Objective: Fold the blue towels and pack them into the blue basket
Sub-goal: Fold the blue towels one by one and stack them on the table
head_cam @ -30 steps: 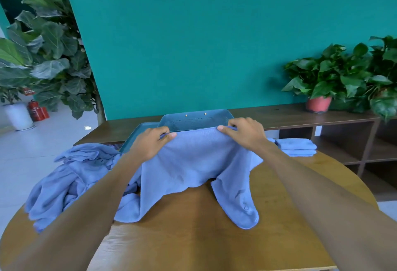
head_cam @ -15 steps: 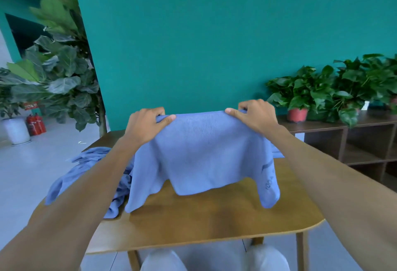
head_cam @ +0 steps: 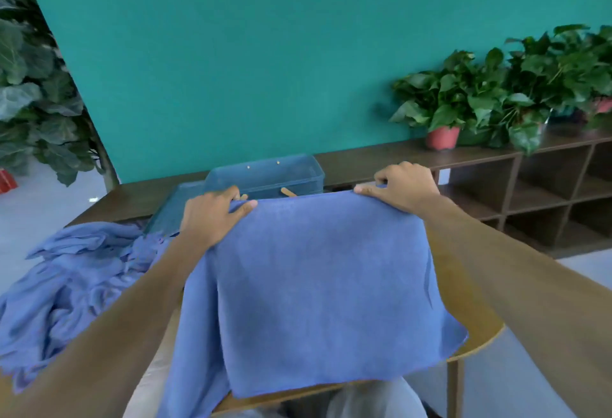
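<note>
The blue towel was hanging in the air in front of the person, spread out flat between both hands and draping down over the near edge of the wooden table. The left hand had its fingers curled over the top left corner, thumb pressed on the front of the cloth, so it was properly pinching it. The right hand did the same at the top right corner, thumb laid along the top edge and fingers tucked behind.

Couldn't really see the fingertips of either hand, they were behind the fabric. The towel also blocked most of the tabletop and part of the blue basket, which sat just beyond the hands at the far side of the table; only its back wall, rim and a bit of a wooden handle showed. The bottom left of the towel ran out of the shot.

Off to the left of the left arm lay a crumpled pile of blue towels on the table. Behind all that was a dark shelf unit with potted plants against a teal wall.
</note>
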